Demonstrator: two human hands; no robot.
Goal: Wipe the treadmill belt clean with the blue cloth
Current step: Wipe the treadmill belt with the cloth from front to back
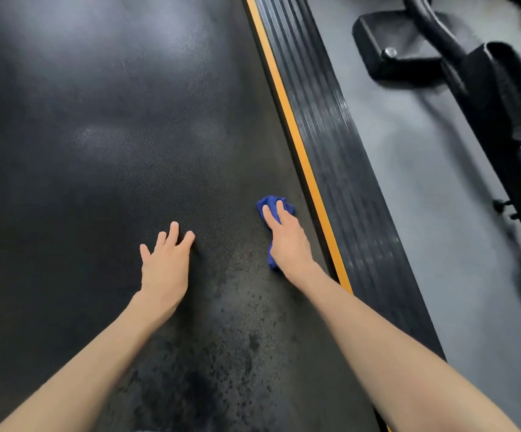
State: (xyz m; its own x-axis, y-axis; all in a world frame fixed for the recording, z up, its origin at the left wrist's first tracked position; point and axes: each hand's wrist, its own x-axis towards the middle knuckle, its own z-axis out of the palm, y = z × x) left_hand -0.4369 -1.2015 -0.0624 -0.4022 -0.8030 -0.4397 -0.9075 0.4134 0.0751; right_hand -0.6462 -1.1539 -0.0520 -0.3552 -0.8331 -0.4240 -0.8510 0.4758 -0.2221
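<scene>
One cloth, blue and crumpled, lies on the belt near its right edge, pinned under the right hand. Its soft folds poke out ahead of the fingers and again as a narrow strip along the thumb side of the palm. The rest I cannot see from here. Those fingers lie fairly straight over the top of the cloth, pressing down rather than curling round it. I can make out two clearly; the others are hidden on the far side. The left hand rests palm down on bare belt, well apart from the cloth, its fingers spread and straight, holding nothing. Both forearms are bare.

The belt is dark and matt, with a fine woven-looking grain and pale glare patches further up. Between the forearms I read a scatter of dark, wet-looking specks and a darker blotch nearer the bottom edge. Just right of the cloth runs a thin yellow stripe, then a black rail ribbed lengthwise. Beyond the rail is smooth grey floor. On it stands the black frame of another machine, a rounded tube on a flat boxy foot, blurred.
</scene>
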